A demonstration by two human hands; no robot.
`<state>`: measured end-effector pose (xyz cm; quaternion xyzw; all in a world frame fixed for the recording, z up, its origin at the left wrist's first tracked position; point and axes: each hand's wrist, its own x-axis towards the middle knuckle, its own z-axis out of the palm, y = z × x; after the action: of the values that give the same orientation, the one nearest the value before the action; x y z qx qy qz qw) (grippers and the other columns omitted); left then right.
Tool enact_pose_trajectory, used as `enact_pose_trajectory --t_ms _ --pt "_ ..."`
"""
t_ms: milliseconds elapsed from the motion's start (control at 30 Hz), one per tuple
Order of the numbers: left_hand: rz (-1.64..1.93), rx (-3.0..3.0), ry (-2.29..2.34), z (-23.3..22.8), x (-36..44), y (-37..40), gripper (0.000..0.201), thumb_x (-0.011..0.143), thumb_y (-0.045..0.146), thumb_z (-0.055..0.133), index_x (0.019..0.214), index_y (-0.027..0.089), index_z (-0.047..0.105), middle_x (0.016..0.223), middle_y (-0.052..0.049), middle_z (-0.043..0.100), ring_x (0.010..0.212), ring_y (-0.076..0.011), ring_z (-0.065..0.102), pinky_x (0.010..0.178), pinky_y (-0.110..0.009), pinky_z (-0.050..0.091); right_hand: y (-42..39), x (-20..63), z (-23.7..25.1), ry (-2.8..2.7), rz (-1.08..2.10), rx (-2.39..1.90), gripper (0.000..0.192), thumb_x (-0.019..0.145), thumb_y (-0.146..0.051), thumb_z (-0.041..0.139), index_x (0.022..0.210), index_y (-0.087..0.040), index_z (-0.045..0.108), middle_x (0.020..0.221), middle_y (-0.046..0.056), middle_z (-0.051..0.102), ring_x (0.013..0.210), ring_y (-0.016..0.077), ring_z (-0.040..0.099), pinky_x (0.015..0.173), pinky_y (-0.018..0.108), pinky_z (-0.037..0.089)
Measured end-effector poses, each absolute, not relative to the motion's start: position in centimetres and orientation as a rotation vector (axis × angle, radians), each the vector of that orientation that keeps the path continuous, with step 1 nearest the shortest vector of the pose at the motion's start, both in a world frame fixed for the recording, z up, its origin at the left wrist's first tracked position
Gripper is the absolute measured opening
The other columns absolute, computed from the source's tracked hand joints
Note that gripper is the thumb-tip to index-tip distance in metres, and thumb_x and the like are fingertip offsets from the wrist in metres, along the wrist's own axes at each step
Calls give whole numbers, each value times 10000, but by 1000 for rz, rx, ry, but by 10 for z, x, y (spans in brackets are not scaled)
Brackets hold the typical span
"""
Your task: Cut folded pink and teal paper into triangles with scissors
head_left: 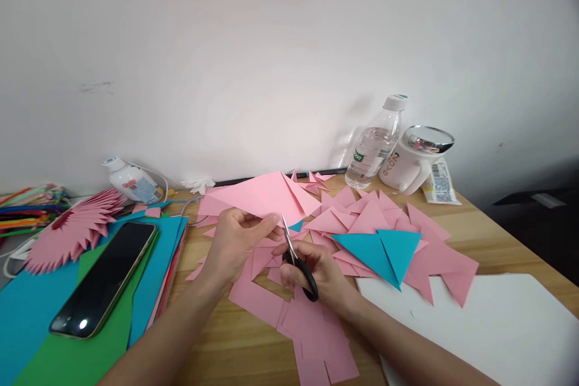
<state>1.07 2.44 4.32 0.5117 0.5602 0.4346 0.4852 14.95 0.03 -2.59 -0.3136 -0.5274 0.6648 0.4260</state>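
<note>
My left hand (pixel 239 239) pinches the lower edge of a folded pink paper sheet (pixel 257 196), which is raised above the table. In my right hand (pixel 319 268) is a pair of scissors (pixel 301 268) with black handles, fingers wrapped round them. Their blades point up and away from me, with the tips at the paper's lower edge near my left fingertips. Beneath and between my hands lie pink paper offcuts (pixel 312 325). Right of the scissors is a heap of pink folded triangles (pixel 353 211), with a blue folded piece (pixel 380 250) on top.
A water bottle (pixel 374 145) and a white mug (pixel 407 163) stand at the back right, near a white board (pixel 479 325). At left, a phone (pixel 104 280) rests on green and blue paper, beside a pink pleated ring (pixel 79 232) and a small white bottle (pixel 131 181).
</note>
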Motion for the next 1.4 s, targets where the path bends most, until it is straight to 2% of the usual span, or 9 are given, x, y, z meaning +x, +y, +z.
enact_pose_trajectory --t_ms 233,533,1400 --pt "1007 1275 1344 42 11 23 189 674 301 628 587 135 658 604 -45 681 589 -158 631 624 -245 503 0 149 -26 -1312 1619 -781 338 635 -423 703 819 -152 619 576 -34 444 530 93 421 487 225 354" --pt "1003 1261 1403 45 14 23 193 669 281 641 546 131 649 576 -40 676 563 -139 622 589 -213 499 0 147 -26 -1275 1639 -742 276 654 -370 700 791 -153 602 472 -70 399 447 77 397 461 222 358" --pt "1028 1239 1354 41 10 24 180 668 273 649 584 115 651 583 -43 665 570 -140 610 598 -232 500 2 150 -31 -1304 1613 -830 230 673 -329 687 777 -133 627 441 -49 489 383 76 456 395 196 370"
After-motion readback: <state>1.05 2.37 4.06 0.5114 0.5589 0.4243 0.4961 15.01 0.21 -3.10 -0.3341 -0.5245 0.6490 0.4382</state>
